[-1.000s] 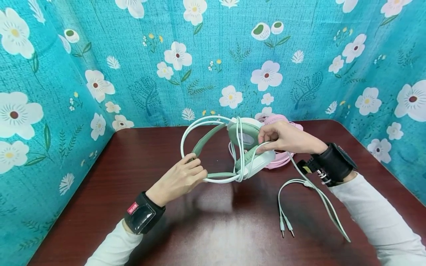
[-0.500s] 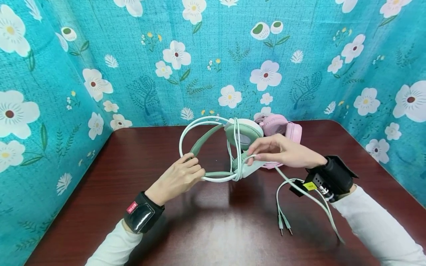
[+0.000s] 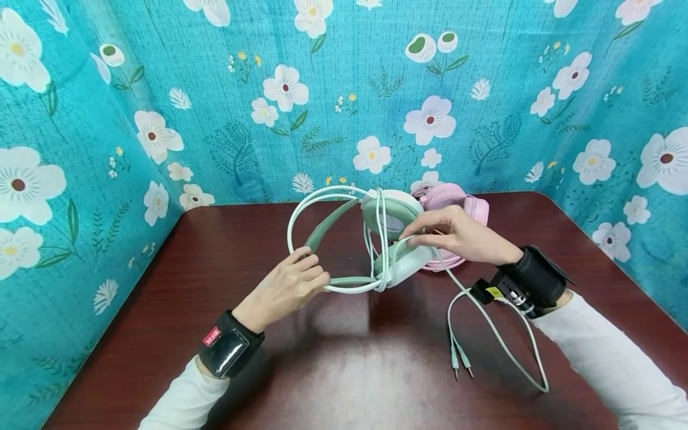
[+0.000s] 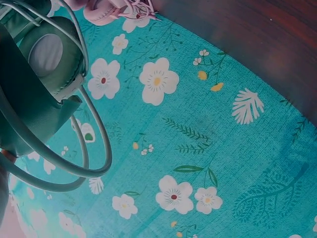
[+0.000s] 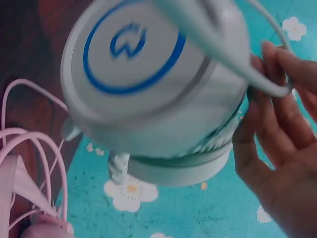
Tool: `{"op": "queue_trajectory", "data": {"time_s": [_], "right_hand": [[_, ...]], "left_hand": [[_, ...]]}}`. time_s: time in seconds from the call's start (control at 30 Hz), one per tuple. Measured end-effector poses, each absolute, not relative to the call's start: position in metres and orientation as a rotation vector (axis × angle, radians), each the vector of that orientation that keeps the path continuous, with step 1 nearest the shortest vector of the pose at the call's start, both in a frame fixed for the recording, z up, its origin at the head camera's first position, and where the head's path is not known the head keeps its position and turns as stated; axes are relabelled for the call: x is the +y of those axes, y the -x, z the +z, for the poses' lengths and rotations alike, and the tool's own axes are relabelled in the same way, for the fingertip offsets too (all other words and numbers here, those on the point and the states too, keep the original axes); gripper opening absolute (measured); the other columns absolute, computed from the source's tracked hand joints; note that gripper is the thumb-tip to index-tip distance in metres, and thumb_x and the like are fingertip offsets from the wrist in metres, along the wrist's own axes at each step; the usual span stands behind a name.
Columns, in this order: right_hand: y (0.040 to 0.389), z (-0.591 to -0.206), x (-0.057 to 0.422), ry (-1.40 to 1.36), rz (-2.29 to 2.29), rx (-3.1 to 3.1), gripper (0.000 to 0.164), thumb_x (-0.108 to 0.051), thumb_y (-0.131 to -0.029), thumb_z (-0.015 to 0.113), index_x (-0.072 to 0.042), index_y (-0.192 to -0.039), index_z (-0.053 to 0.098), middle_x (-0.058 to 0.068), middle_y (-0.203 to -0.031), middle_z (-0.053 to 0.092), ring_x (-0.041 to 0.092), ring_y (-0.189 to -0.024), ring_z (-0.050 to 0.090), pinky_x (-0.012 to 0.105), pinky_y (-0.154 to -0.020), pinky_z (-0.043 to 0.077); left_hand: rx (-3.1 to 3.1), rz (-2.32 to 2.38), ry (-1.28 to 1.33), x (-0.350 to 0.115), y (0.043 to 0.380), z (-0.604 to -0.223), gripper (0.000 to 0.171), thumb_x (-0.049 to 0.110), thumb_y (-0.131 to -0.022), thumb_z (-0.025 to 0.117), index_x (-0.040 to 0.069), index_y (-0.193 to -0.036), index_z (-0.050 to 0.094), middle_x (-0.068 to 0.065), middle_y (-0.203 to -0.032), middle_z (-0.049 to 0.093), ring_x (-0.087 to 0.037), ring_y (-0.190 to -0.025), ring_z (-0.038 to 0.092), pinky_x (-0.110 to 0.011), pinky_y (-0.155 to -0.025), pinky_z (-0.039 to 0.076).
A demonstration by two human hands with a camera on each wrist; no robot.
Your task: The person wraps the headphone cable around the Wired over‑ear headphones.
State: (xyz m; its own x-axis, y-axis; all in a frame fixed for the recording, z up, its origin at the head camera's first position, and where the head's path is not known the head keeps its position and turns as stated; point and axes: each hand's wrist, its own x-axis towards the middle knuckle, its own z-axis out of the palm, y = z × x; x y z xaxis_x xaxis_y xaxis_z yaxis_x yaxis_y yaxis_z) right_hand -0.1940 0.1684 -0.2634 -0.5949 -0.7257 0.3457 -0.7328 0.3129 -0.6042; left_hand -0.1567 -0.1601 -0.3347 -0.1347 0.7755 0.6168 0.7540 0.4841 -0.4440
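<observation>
White-and-green headphones (image 3: 405, 269) are held up over the table, tilted, by my left hand (image 3: 287, 286), which grips the headband. The pale green cable (image 3: 383, 239) is wound in several loops around the headband by the ear cups. At the ear cups, my right hand (image 3: 457, 236) pinches the cable between thumb and fingers. Its free end trails down to the table, where two plugs (image 3: 460, 363) lie. The right wrist view shows an ear cup (image 5: 143, 64) with a blue ring beside my fingers. In the left wrist view, the green headband padding (image 4: 29, 104) hides most of my left hand.
Pink headphones (image 3: 475, 209) with a pink cable sit behind my right hand at the back of the dark wooden table (image 3: 242, 239). A floral blue curtain (image 3: 333, 119) encloses the back and sides.
My right hand moved left and down with the cable, then slightly up again beside the ear cups. The trailing cable shifted left across the table. My left hand stayed on the headband.
</observation>
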Motion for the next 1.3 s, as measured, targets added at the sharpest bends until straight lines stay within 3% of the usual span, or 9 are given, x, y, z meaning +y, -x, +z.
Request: {"op": "queue_trajectory", "data": {"time_s": [0.13,0.2,0.27,0.43,0.67,0.8,0.97,1.1,1.3], "right_hand": [[0.203,-0.267,0.17,-1.252,1.016,-2.51,0.004,-0.003,-0.088,0.074,-0.005,-0.085,0.074,-0.004,-0.07,0.06,0.0,-0.064,0.043,0.021,-0.056,0.036],[0.206,-0.266,0.17,-1.174,0.988,-2.564,0.011,-0.006,-0.088,0.075,-0.008,-0.078,0.071,-0.005,-0.064,0.055,0.0,-0.057,0.04,0.021,-0.053,0.034],[0.208,-0.263,0.171,-1.145,0.999,-2.636,0.012,-0.006,-0.089,0.074,-0.008,-0.078,0.071,-0.005,-0.062,0.052,0.001,-0.053,0.038,0.022,-0.051,0.035],[0.209,-0.254,0.178,-1.175,1.173,-2.832,0.004,-0.004,-0.094,0.067,0.0,-0.093,0.069,-0.002,-0.071,0.062,0.009,-0.051,0.049,0.025,-0.052,0.045],[0.213,-0.252,0.183,-1.181,1.091,-2.976,0.026,-0.012,-0.099,0.062,-0.003,-0.075,0.061,0.001,-0.059,0.057,0.01,-0.045,0.055,0.027,-0.05,0.049],[0.217,-0.253,0.187,-1.236,1.121,-3.024,0.018,-0.008,-0.099,0.061,-0.001,-0.083,0.063,0.005,-0.07,0.065,0.008,-0.058,0.063,0.027,-0.061,0.055],[0.222,-0.257,0.193,-1.214,1.011,-2.919,0.004,-0.003,-0.094,0.067,-0.003,-0.092,0.07,0.0,-0.075,0.062,0.002,-0.065,0.053,0.022,-0.062,0.046],[0.223,-0.259,0.192,-1.079,0.966,-2.724,0.008,-0.004,-0.095,0.066,-0.005,-0.094,0.074,-0.003,-0.071,0.059,0.004,-0.061,0.045,0.023,-0.06,0.036],[0.226,-0.253,0.184,-0.951,1.054,-2.594,0.014,-0.011,-0.095,0.068,-0.006,-0.083,0.074,-0.006,-0.063,0.052,0.01,-0.058,0.044,0.024,-0.06,0.035]], "left_hand": [[-1.888,0.03,1.278,-0.159,0.156,-0.335,0.043,0.006,-0.062,0.093,0.009,-0.079,0.053,0.003,-0.066,0.055,-0.014,-0.074,0.051,-0.033,-0.088,0.05],[-1.894,0.033,1.275,-0.16,0.156,-0.335,0.043,0.007,-0.062,0.093,0.009,-0.079,0.053,0.003,-0.066,0.056,-0.014,-0.075,0.052,-0.033,-0.088,0.05],[-1.895,0.037,1.271,-0.16,0.156,-0.335,0.043,0.008,-0.062,0.093,0.009,-0.079,0.053,0.002,-0.067,0.056,-0.014,-0.075,0.053,-0.034,-0.088,0.05],[-1.901,0.036,1.272,-0.162,0.155,-0.335,0.04,0.008,-0.064,0.091,0.009,-0.08,0.053,0.002,-0.068,0.057,-0.014,-0.076,0.054,-0.034,-0.088,0.05],[-1.899,0.029,1.26,-0.163,0.156,-0.336,0.042,0.006,-0.063,0.091,0.008,-0.079,0.053,0.002,-0.067,0.056,-0.014,-0.075,0.054,-0.034,-0.088,0.051],[-1.906,0.035,1.255,-0.164,0.156,-0.335,0.042,0.002,-0.061,0.091,0.008,-0.079,0.054,0.002,-0.067,0.057,-0.014,-0.075,0.054,-0.034,-0.087,0.051],[-1.914,0.037,1.262,-0.164,0.155,-0.334,0.043,0.004,-0.061,0.093,0.008,-0.08,0.054,0.002,-0.067,0.058,-0.014,-0.076,0.053,-0.034,-0.087,0.05],[-1.904,0.023,1.286,-0.163,0.156,-0.333,0.042,0.001,-0.062,0.091,0.008,-0.08,0.054,0.002,-0.066,0.057,-0.015,-0.074,0.051,-0.033,-0.087,0.049],[-1.88,0.039,1.341,-0.16,0.155,-0.332,0.037,-0.003,-0.066,0.086,0.008,-0.081,0.054,0.001,-0.067,0.056,-0.015,-0.075,0.05,-0.032,-0.088,0.05]]}}
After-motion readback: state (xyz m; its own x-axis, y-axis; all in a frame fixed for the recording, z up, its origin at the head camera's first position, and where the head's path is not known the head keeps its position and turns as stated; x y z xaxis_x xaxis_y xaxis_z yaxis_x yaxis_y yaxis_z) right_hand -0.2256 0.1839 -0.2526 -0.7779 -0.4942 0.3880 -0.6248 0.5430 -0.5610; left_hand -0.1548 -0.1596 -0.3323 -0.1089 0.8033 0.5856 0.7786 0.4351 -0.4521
